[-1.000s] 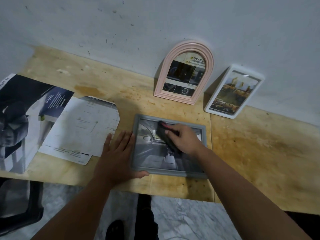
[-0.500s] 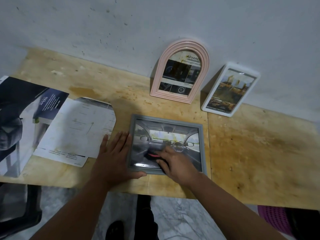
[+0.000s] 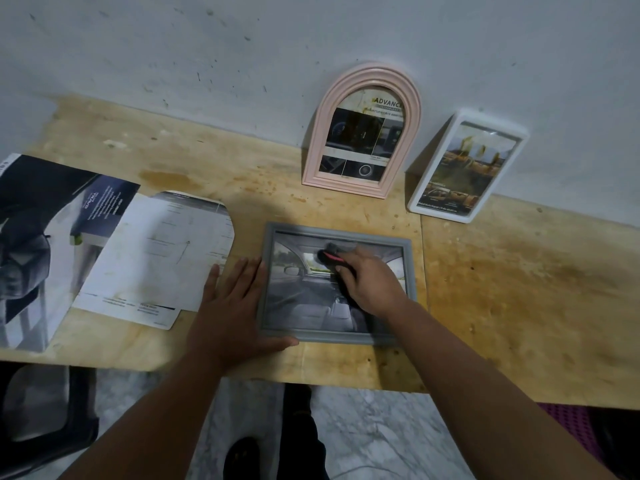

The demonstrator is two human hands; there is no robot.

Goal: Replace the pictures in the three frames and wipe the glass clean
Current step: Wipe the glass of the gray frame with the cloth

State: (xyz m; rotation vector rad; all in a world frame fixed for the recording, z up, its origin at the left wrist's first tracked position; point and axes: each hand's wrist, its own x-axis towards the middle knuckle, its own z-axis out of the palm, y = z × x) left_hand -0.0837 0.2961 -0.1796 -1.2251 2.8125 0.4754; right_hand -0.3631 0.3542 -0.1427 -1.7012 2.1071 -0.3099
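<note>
1. A grey picture frame (image 3: 337, 284) lies flat on a stained wooden bench (image 3: 519, 289), close to the bench's near edge. It holds a picture of a car interior.
2. The right hand (image 3: 372, 284) rests on the glass in the frame's upper middle, fingers curled around a dark cloth (image 3: 329, 256) with a red stripe.
3. The left hand (image 3: 230, 306) lies flat with straight fingers, holding nothing, braced against the frame's left edge, thumb along its lower left corner.
4. Two more frames lean upright against the wall behind: a pink arched frame (image 3: 362, 131), and a white frame (image 3: 467, 166) to its right. Both already hold pictures.
5. Loose printed sheets (image 3: 156, 254) and a brochure (image 3: 41, 244) lie to the left, just beside the left hand.
6. Risk: a hard stroke toward the body could likely slide the frame off the near edge if the left hand lets go. Heavy pressure might flex the glass.
7. Risk: a long stroke away could nudge the frame toward the pink arched frame and tip it.
8. Open room: bare bench lies to the right of the grey picture frame; the left side is crowded with paper.
</note>
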